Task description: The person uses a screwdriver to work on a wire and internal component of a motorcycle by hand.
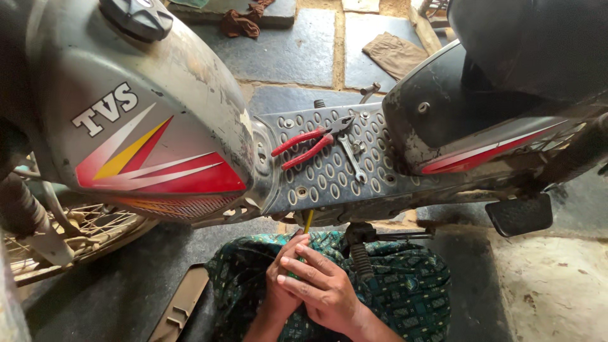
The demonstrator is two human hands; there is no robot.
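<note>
Slim yellow-shafted screwdriver with a green handle [308,223], upright, tip hidden up under the edge of the perforated grey metal footboard [329,168] of a worn grey moped. Gripped low on the handle by both hands together: left hand [282,278] curled around it from behind, fingers closed; right hand [323,285] laid over the left, fingers folded across the handle, knuckles up. Most of the handle hidden inside the two fists. Beneath the hands, a lap covered in dark green patterned cloth [405,285].

On the footboard above, red-handled pliers [310,144] lying flat, jaws pointing up right, just beside a small steel open-ended spanner [351,158]. Left of the footboard, the grey body panel with red, yellow and white stripes [145,158], topped by a black round cap [136,16]. Right of it, the black seat [532,44] over a scuffed side panel with a red stripe [475,155]. Lower left, a spoked wheel [82,231]; a tan plastic cover piece [177,310] on the ground near the lap. Beyond the moped, stone paving with a brown rag [240,22] and a folded tan cloth [396,54].
</note>
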